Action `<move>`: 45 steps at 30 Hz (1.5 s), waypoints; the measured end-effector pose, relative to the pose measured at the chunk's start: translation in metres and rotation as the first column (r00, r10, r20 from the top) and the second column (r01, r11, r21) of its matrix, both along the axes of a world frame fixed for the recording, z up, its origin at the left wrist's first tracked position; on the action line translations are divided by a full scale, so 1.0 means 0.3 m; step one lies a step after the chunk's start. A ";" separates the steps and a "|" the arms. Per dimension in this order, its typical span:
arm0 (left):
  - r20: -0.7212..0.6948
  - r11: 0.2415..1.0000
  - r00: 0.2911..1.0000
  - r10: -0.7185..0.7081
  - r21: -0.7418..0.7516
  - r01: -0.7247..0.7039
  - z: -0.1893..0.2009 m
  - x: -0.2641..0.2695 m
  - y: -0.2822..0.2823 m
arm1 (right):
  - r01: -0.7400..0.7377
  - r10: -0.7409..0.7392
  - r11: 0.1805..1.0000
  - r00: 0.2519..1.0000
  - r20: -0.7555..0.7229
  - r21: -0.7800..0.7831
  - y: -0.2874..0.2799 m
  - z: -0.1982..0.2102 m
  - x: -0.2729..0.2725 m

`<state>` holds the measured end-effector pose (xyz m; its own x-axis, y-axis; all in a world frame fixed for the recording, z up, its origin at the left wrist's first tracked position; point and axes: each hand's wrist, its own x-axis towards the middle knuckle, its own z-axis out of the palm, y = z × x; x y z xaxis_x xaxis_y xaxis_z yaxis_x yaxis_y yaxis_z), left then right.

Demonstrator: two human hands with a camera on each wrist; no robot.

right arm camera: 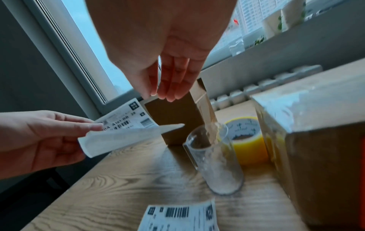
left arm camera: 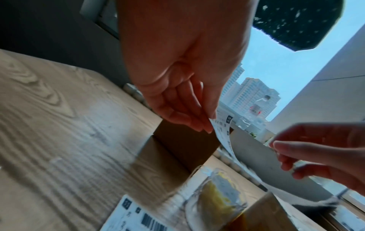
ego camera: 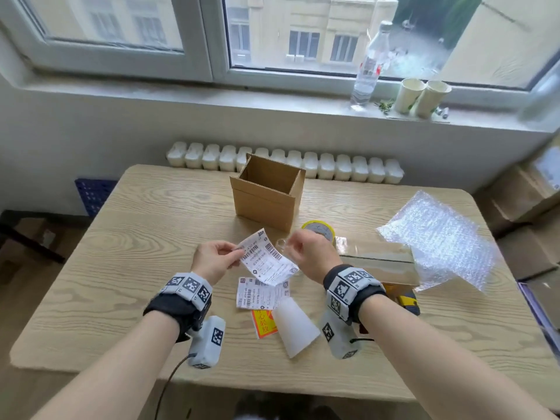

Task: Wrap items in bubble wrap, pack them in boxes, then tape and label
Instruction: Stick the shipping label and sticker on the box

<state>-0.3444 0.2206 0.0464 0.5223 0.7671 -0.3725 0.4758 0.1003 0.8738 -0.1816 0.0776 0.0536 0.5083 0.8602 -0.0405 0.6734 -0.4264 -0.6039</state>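
My left hand (ego camera: pixel 239 253) pinches the left edge of a white shipping label (ego camera: pixel 263 259) with barcodes, which curls in the air above the wooden table (ego camera: pixel 121 268). In the left wrist view the left hand (left arm camera: pixel 207 125) holds the label (left arm camera: pixel 223 129) by thumb and fingertips. My right hand (ego camera: pixel 289 245) hovers just right of the label, fingers loosely together, nothing visible in them; its fingertips (right arm camera: pixel 168 95) point down. An open cardboard box (ego camera: pixel 266 192) stands behind. A taped box (ego camera: pixel 378 262) lies to the right, with bubble wrap (ego camera: pixel 439 237) beyond it.
A yellow tape roll (ego camera: pixel 319 230) and a clear glass (right arm camera: pixel 215 162) sit by the open box. On the table near me lie a second label (ego camera: pixel 260 294), an orange sticker (ego camera: pixel 263 324) and white backing paper (ego camera: pixel 295 325). Cups and a bottle stand on the sill.
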 end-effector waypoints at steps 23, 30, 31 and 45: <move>0.231 0.921 0.946 -0.226 -0.266 0.285 0.125 0.320 -0.292 | 0.158 -0.141 0.984 0.974 -0.174 0.083 -0.243 0.104 0.096; 0.187 0.910 0.931 -0.315 -0.219 0.352 0.136 0.325 -0.270 | 0.282 -0.275 0.957 0.957 -0.091 0.063 -0.240 0.090 0.153; 0.174 0.907 0.928 -0.330 -0.214 0.363 0.138 0.322 -0.262 | 0.304 -0.295 0.951 0.948 -0.119 0.065 -0.241 0.092 0.161; 0.106 0.878 0.873 -0.476 -0.004 0.479 0.152 0.328 -0.248 | 0.108 -0.110 0.994 0.984 -0.142 -0.028 -0.203 0.121 0.184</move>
<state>-0.2461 0.1462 0.0919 0.8575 0.4045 -0.3179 0.3837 -0.0913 0.9189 -0.1264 0.0166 0.0900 0.5868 0.7982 -0.1364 0.5297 -0.5058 -0.6808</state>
